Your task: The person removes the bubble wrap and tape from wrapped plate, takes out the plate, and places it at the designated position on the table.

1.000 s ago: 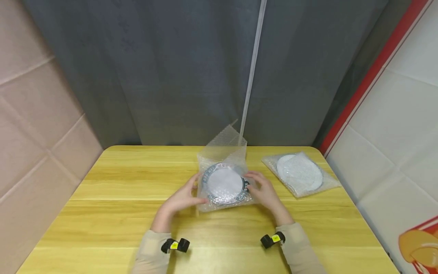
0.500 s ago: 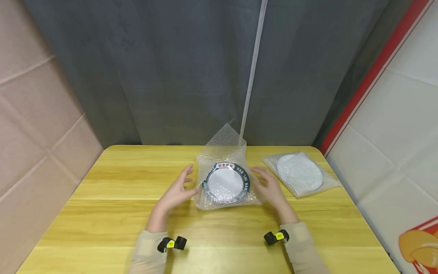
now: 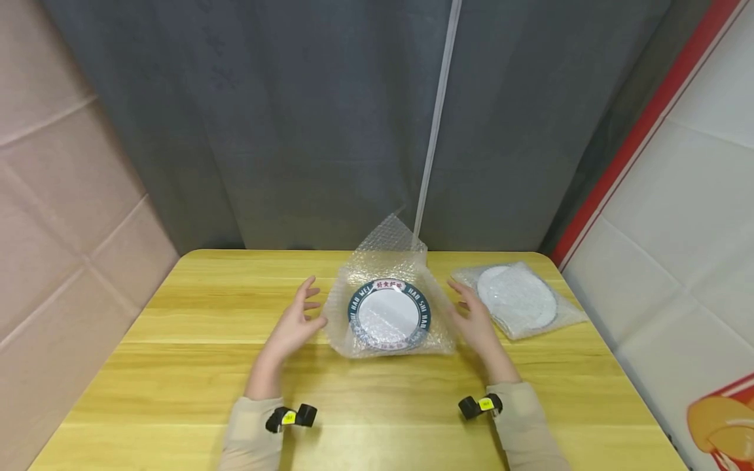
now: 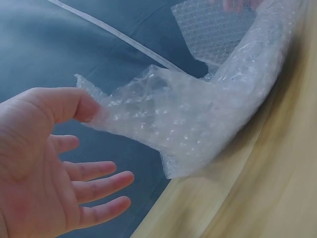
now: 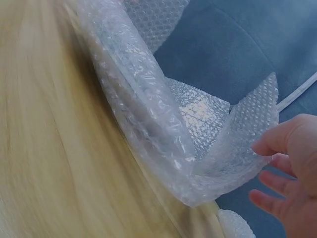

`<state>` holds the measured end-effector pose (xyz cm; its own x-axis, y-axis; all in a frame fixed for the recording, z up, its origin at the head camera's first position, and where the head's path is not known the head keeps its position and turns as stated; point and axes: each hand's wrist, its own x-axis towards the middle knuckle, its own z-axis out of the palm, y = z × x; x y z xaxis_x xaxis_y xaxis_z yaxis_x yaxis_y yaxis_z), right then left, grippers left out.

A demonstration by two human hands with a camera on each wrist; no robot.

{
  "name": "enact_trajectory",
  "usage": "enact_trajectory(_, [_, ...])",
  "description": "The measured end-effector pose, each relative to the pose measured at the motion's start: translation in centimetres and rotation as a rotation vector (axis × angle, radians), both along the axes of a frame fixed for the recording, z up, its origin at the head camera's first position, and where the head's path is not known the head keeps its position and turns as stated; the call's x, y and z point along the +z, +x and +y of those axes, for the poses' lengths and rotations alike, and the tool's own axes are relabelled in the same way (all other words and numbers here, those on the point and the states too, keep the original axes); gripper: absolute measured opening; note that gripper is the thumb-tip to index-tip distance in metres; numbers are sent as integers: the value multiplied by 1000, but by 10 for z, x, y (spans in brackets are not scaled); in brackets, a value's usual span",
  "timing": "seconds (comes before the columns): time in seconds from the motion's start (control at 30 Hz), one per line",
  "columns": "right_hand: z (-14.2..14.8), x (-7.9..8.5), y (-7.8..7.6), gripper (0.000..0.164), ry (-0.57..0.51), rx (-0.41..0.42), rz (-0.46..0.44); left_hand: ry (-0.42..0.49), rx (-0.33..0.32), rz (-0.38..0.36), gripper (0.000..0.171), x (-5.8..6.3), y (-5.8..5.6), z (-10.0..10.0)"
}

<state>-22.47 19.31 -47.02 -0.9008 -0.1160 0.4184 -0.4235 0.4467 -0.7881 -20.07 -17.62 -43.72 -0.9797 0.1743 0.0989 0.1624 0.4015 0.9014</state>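
A round plate (image 3: 389, 315) with a white middle and a dark green lettered rim lies in bubble wrap (image 3: 438, 330) at the table's centre. The wrap spreads to both sides, its back part standing up in a point. My left hand (image 3: 292, 327) is at the wrap's left edge, its thumb (image 4: 81, 105) touching the raised flap (image 4: 171, 116) while the other fingers stretch out apart. At the opposite edge my right hand (image 3: 476, 320) has its thumb (image 5: 277, 139) against the other flap (image 5: 247, 131), fingers spread loosely.
Another bubble-wrapped plate (image 3: 517, 297) lies at the right side of the wooden table (image 3: 206, 340). A dark curtain (image 3: 265, 131) hangs behind the table's back edge. Walls stand close on both sides, the right one (image 3: 683, 229) carrying a red stripe.
Both hands have moved outward from the plate's sides. The bubble wrap has spread left and right with them, baring more of the lettered rim. The second wrapped plate stays put.
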Motion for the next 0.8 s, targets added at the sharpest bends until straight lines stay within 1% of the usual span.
enact_trajectory(0.13, [2, 0, -1, 56, -27, -25, 18, -7, 26, 7, 86, 1, 0, -5])
enact_trajectory(0.27, [5, -2, -2, 60, -49, -75, 23, -19, 63, -9, 83, 0, 0, -11])
enact_trajectory(0.43, [8, -3, -4, 66, -72, -149, 34, -3, 109, -34, 84, -2, -2, -17])
enact_trajectory(0.6, [11, -2, -4, 70, -93, -212, 32, 39, 135, -19, 85, -5, -5, -22])
enact_trajectory(0.67, [12, -2, -5, 71, -96, -238, 31, 57, 140, -12, 87, -7, -6, -23])
enact_trajectory(0.8, [14, -3, -5, 77, -73, -289, 45, 67, 175, -23, 94, -10, -6, -27])
